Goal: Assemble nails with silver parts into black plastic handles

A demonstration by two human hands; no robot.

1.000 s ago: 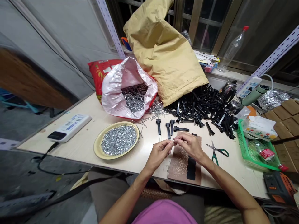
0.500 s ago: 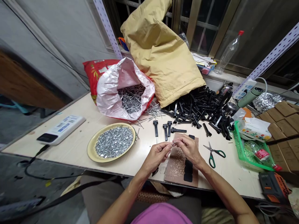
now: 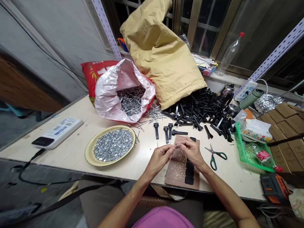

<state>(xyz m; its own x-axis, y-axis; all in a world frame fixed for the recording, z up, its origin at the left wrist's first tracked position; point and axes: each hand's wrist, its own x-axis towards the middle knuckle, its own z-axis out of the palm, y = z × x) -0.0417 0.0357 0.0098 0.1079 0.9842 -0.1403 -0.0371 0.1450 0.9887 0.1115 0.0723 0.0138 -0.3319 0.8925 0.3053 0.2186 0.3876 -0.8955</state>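
My left hand (image 3: 159,159) and my right hand (image 3: 192,154) meet fingertip to fingertip over a brown board (image 3: 175,175). Both are closed in a pinch on a small shiny metal piece (image 3: 176,146); its exact kind is too small to tell. Just beyond my fingers lie several black plastic T-shaped pieces (image 3: 166,133), some with a thin metal shank pointing towards me. On the board, partly under my right hand, is a row of black rounded squares (image 3: 189,172). To the left, a yellow dish (image 3: 89,155) holds many small silver metal washers (image 3: 112,145).
A red bag (image 3: 88,71) spills long metal nails (image 3: 133,101) onto the table. Behind my hands, black plastic parts (image 3: 194,107) pile under a tan sack (image 3: 166,60). Scissors (image 3: 213,155), a green basket (image 3: 244,160) and cartons (image 3: 287,148) stand right; a white power bank (image 3: 58,133) lies left.
The camera view has shifted slightly, so the table things sit a little further left. My hands keep the same pinch, with barely any finger movement.
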